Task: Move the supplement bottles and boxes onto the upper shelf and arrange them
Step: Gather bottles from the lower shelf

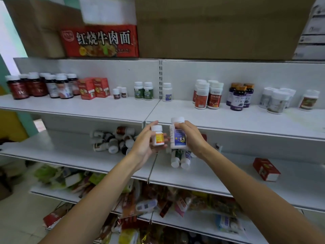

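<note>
Head camera faces white shop shelving, with two bare forearms reaching in from 6 o'clock to meet at the centre. The left hand (146, 142) curls fingers and thumb round a small white bottle with an orange and yellow label (157, 137), held upright. At its 3 o'clock, just beside it, the right hand (191, 136) grips a taller white bottle with a blue label (177, 138) from the side, fingertips up by the cap. Both bottles are held in front of the upper shelf (88, 110), level with its front edge. Along that shelf, from 9 o'clock to 3 o'clock, stand upright groups: dark red bottles (35, 88), two red boxes (93, 88), a few small bottles (120, 92), two green-labelled bottles (143, 91), a lone blue-labelled bottle (167, 92), red-labelled white bottles (207, 96), purple bottles with orange caps (240, 98) and pale jars (276, 101). On the lower shelf (52, 148), at 9 o'clock of the left hand, a heap of bottles (112, 140) lies tumbled. At 6 o'clock under the right hand, two white-capped bottles (179, 160) lie with caps toward the camera. A red box (265, 169) lies flat at 4 o'clock. At 12 o'clock a red noodle carton (100, 41) and a brown cardboard box (219, 27) sit on top. Blurred snack packets (175, 199) fill the shelves at 6 o'clock.
</note>
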### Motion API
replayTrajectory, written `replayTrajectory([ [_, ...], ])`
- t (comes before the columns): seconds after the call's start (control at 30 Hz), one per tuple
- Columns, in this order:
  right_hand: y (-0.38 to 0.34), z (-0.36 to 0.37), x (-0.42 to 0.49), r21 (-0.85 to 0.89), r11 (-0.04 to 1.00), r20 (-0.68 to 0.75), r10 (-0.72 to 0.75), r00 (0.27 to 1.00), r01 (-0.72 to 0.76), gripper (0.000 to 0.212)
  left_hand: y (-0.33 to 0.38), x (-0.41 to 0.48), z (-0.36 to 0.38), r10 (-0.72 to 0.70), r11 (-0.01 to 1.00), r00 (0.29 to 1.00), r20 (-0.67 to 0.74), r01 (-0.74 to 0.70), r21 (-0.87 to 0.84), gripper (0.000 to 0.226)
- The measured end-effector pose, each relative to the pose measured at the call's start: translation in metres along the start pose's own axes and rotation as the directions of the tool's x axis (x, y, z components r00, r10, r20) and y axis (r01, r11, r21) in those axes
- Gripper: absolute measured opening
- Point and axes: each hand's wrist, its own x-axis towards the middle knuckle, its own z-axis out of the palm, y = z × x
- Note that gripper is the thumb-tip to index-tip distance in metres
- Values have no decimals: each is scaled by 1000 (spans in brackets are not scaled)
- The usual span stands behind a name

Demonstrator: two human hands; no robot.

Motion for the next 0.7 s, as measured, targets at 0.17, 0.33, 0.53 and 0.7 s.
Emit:
replayTrajectory([
  [0.17, -9, 8, 3, -78, 994, 53, -77, 996, 81, 22, 9, -4, -6, 5, 1000, 999, 35, -4, -28, 17],
  [0.33, -19, 16, 10, -78, 984, 98, -152, 983, 160, 41, 15, -2, -20, 72, 968, 996, 49, -82, 237, 32],
  [0.53, -27, 14, 31, -64, 966, 35, -248, 968, 250, 53, 27, 17, -26, 210, 845, 973, 93, -229, 484, 31],
  [0.7, -32, 5, 71, -312, 897, -39, -342, 939, 314, 54, 32, 61, -34, 286, 741, 949, 134, -308, 597, 59],
])
